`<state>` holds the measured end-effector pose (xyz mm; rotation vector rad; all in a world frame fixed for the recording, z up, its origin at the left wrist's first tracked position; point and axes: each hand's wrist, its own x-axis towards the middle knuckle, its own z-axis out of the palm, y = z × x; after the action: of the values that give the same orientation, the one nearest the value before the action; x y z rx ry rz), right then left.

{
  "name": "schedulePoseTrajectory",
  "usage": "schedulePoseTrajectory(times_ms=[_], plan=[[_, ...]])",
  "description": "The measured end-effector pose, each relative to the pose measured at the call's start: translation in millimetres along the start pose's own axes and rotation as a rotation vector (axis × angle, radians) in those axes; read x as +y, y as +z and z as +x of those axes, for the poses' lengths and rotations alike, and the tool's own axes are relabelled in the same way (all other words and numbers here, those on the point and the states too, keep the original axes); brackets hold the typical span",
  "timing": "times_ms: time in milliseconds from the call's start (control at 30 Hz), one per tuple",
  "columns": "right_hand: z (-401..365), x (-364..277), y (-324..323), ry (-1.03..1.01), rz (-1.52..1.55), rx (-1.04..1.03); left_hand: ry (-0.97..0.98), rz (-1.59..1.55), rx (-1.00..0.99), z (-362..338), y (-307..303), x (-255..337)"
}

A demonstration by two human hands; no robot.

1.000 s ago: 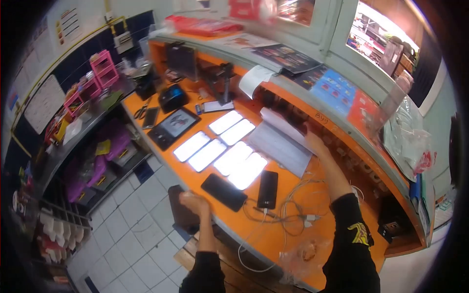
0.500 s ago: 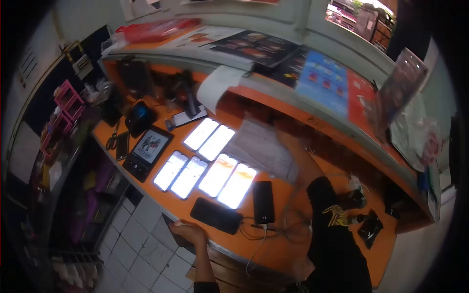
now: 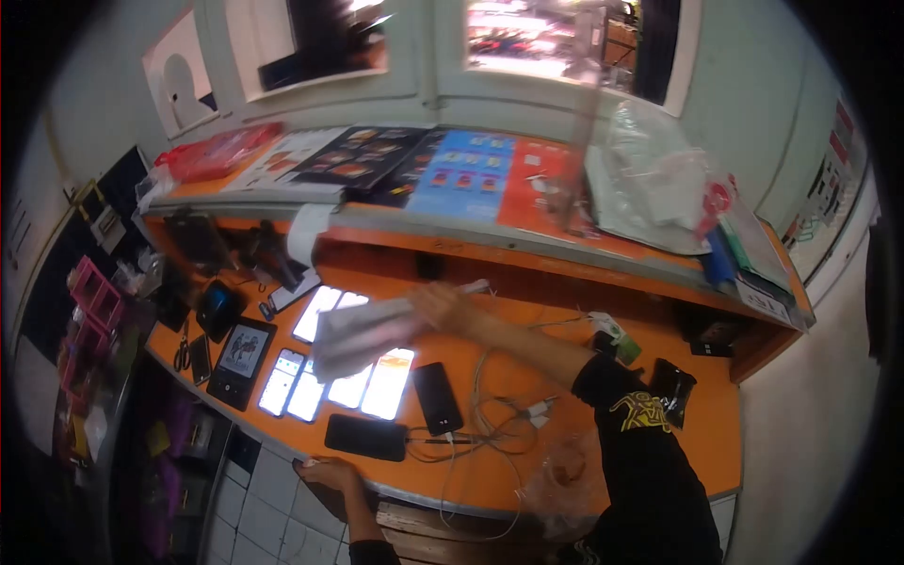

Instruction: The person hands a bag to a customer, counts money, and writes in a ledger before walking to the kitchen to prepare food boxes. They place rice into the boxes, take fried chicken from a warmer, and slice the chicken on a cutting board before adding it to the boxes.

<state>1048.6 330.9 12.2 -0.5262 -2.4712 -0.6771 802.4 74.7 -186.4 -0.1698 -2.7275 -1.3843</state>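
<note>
My right hand is closed on a greyish-white sheaf of papers, blurred and bent, held above the lit phones. The papers hide parts of several phones. My left hand, low at the counter's front edge, grips a dark flat object whose kind I cannot make out. Bright screens glow on a phone and a phone. In front of them lies a dark phone. Another dark phone has a white charging cable plugged into it.
On the orange counter are a tablet-like device, scissors, a black packet, coiled cables and a clear plastic bag. A raised shelf behind carries printed menus and plastic bags.
My right hand has lifted the papers off the counter and carried them left over the phones. The head view has turned right and upward. My left hand stays by the front edge.
</note>
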Motion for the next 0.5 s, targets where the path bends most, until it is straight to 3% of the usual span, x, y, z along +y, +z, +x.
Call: schedulePoseTrajectory(times_ms=[67, 200, 267, 367, 433, 467, 500], plan=[[-6, -10, -8, 0.021, 0.261, 0.477, -0.012, -0.039, 0.005, 1, 2, -1], [-29, -43, -79, 0.126, 0.435, 0.597, -0.008, -0.154, 0.03, 6, 7, -21], [-51, -54, -138, 0.068, 0.585, 0.631, 0.002, -0.239, 0.048, 9, 13, -42], [-113, -47, -246, 0.079, 0.572, 0.514, 0.002, -0.334, 0.063, -10, -9, -47], [-169, -31, -311, 0.108, 0.536, 0.427, -0.112, -0.526, -0.019, -44, -48, -45], [-200, -20, -350, 0.162, 0.461, 0.237, 0.102, -0.554, -0.311, -46, -22, -67], [-212, -14, -391, 0.273, 0.484, 0.271, 0.301, -0.557, -0.585, -49, -7, -106]])
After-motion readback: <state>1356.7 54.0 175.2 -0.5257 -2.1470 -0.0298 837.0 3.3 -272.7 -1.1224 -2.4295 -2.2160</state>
